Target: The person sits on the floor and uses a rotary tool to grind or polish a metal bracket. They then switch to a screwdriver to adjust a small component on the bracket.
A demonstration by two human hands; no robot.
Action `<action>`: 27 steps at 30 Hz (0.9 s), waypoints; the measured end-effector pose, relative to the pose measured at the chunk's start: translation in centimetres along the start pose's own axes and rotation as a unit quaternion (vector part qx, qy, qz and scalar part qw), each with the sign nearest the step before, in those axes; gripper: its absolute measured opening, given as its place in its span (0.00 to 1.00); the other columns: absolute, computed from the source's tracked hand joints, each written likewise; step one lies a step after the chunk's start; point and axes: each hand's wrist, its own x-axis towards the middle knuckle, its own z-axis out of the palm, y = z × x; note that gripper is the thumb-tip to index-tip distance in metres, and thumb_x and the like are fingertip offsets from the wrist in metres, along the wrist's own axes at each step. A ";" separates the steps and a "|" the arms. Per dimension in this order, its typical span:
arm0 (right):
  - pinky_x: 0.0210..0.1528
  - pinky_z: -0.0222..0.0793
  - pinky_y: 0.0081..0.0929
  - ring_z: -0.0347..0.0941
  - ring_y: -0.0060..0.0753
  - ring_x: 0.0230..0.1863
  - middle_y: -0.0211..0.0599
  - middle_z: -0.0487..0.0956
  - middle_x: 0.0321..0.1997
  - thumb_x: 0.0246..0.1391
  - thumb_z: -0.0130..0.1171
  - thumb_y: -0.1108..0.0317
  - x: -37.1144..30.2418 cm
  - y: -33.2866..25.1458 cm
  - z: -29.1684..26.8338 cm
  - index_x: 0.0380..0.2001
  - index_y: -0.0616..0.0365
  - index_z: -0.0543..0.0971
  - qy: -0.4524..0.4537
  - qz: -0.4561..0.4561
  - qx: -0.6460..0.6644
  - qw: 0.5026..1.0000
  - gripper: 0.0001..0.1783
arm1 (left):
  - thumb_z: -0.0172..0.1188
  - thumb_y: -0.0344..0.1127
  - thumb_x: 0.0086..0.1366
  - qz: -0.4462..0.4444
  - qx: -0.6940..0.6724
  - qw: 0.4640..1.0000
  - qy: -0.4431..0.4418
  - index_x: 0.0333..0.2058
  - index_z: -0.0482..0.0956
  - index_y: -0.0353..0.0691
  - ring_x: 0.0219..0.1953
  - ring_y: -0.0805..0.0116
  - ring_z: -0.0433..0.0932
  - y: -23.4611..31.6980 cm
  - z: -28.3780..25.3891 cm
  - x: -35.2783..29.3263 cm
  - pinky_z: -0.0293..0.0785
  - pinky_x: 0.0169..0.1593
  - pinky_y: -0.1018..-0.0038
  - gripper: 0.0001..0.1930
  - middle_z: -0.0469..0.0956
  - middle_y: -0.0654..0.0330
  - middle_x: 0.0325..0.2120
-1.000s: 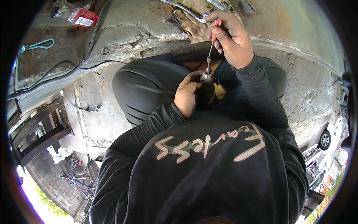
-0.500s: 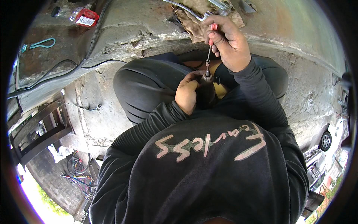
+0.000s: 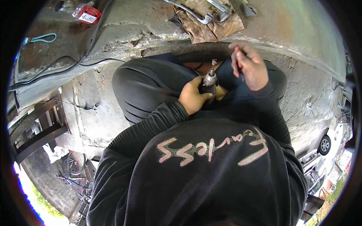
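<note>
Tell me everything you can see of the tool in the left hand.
The tool has a dark body, a grey, metallic-looking nose and a thin shaft with a small brownish piece at its tip. It points away from the torso, between the legs, gripped by the left hand. Its rear is unclear.

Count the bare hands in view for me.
2: the left hand grips the dark tool over the lap; the right hand, slightly blurred, holds the red-handled tool. Neither is hidden.

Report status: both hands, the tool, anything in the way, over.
Left hand gripping tool, tip pointing away from body. Right hand blurred, around red handle, apart from tool. Rag beyond both, not in the way.
</note>
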 end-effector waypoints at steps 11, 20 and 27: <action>0.17 0.53 0.08 0.67 0.09 0.28 0.24 0.72 0.35 0.56 0.57 0.68 -0.7 -3.1 6.3 0.48 0.57 0.70 0.004 -0.027 0.147 0.989 0.17 | 0.72 0.32 0.45 0.275 0.021 0.947 0.165 0.42 0.77 0.25 0.35 0.65 0.77 8.6 -2.9 0.7 0.72 0.42 0.74 0.26 0.77 0.51 0.31; 0.13 0.47 0.08 0.63 0.07 0.19 0.19 0.72 0.30 0.59 0.51 0.64 0.5 -3.8 10.1 0.43 0.49 0.70 -0.021 0.080 0.220 0.972 0.09 | 0.64 0.31 0.58 0.185 -0.174 0.960 0.117 0.42 0.70 0.32 0.35 0.76 0.72 9.6 -5.3 -0.7 0.70 0.40 0.78 0.17 0.76 0.61 0.33; 0.12 0.45 0.10 0.58 0.07 0.19 0.22 0.70 0.28 0.58 0.52 0.59 -0.1 -1.2 9.4 0.42 0.55 0.70 -0.018 0.109 0.150 0.983 0.14 | 0.62 0.33 0.59 0.170 -0.008 0.979 0.109 0.46 0.66 0.27 0.37 0.70 0.75 6.5 -5.3 -0.4 0.72 0.42 0.72 0.21 0.77 0.50 0.33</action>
